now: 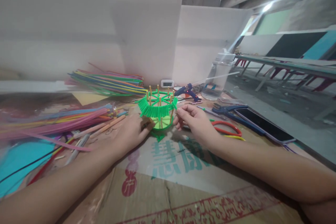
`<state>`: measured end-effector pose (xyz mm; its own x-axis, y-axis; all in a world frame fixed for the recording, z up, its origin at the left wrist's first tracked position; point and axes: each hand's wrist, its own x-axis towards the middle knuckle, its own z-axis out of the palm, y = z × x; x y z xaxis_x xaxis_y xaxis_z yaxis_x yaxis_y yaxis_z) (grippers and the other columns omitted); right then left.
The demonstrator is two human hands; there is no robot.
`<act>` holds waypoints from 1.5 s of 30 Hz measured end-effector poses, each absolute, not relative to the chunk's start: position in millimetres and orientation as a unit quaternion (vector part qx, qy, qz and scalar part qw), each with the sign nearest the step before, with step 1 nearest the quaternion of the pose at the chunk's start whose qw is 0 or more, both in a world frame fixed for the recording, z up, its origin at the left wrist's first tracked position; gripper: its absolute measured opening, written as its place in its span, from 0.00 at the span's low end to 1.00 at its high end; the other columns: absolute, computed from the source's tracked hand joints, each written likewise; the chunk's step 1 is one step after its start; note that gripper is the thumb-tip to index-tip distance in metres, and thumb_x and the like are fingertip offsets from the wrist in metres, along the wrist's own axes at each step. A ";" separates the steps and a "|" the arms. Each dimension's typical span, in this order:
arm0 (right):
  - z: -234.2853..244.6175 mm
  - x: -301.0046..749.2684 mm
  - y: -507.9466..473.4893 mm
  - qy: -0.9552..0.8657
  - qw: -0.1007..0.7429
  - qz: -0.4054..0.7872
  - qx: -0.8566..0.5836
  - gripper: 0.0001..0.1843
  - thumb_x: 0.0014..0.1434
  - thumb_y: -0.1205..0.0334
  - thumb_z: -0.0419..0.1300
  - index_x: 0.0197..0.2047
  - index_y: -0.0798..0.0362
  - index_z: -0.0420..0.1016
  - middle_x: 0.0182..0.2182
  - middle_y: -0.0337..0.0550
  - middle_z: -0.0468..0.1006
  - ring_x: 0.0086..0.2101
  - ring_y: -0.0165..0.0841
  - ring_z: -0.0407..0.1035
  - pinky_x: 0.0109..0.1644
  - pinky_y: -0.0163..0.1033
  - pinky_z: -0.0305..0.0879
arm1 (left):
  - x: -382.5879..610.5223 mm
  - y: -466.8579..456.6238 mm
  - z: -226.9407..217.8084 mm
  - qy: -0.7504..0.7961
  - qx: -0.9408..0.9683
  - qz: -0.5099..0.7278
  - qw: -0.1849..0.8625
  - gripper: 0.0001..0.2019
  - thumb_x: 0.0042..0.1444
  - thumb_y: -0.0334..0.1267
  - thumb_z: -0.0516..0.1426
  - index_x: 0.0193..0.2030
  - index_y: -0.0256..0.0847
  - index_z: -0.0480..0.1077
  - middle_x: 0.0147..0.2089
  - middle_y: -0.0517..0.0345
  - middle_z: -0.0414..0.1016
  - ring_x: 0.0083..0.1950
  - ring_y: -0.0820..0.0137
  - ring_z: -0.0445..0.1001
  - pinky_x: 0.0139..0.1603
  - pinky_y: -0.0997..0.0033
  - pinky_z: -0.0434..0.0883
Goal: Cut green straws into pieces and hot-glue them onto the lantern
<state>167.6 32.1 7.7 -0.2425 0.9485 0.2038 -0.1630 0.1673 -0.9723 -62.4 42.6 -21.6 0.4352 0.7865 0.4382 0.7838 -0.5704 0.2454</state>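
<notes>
A small round model (158, 106) made of green pipe cleaners stands in front of me. Its top ring has spokes and a fringe of short green pieces sloping outward like a roof. Thin wooden sticks rise through it from a yellow-green round base (160, 123). My left hand (135, 131) grips the base at its left side, thumb in front and other fingers partly hidden. At the right edge of the fringe, my right hand (193, 120) is closed in a pinch, close to a green piece. What lies between those fingertips is too small to make out.
Bundles of coloured pipe cleaners (105, 82) lie at the left and back. A blue glue gun (187, 92), a clear water bottle (216, 77) and a small digital display (167, 83) stand behind. Red-handled scissors (227, 127), blue-handled pliers (231, 108) and a phone (264, 125) lie right.
</notes>
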 end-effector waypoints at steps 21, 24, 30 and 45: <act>2.6 154.8 31.4 -0.519 0.494 0.599 -0.356 0.18 0.50 0.49 0.68 0.30 0.55 0.70 0.21 0.38 0.78 0.19 0.26 0.70 0.24 0.31 0.67 | -63.9 45.5 -24.4 0.467 0.855 0.222 -0.026 0.16 0.66 0.44 0.47 0.36 0.39 0.72 0.37 0.50 0.76 0.38 0.61 0.72 0.38 0.64 0.63; 2.1 154.0 32.4 -0.523 0.487 0.602 -0.357 0.18 0.51 0.48 0.68 0.30 0.55 0.70 0.21 0.38 0.78 0.20 0.26 0.70 0.24 0.32 0.68 | -64.4 45.0 -24.9 0.468 0.853 0.229 -0.021 0.16 0.66 0.43 0.48 0.36 0.39 0.72 0.37 0.49 0.76 0.38 0.61 0.72 0.38 0.65 0.64; 3.4 153.3 34.4 -0.532 0.477 0.603 -0.356 0.19 0.50 0.48 0.69 0.30 0.55 0.70 0.21 0.38 0.78 0.20 0.26 0.70 0.24 0.31 0.68 | -64.8 44.1 -25.6 0.473 0.852 0.225 -0.004 0.16 0.66 0.43 0.48 0.37 0.38 0.73 0.37 0.49 0.77 0.38 0.61 0.73 0.38 0.64 0.65; 4.6 163.3 41.1 -0.610 0.440 0.537 -0.382 0.23 0.57 0.40 0.60 0.27 0.52 0.67 0.20 0.38 0.74 0.20 0.28 0.67 0.25 0.34 0.64 | -63.3 44.2 -24.7 0.471 0.848 0.243 -0.014 0.13 0.64 0.42 0.51 0.36 0.40 0.73 0.37 0.49 0.77 0.40 0.60 0.74 0.42 0.63 0.66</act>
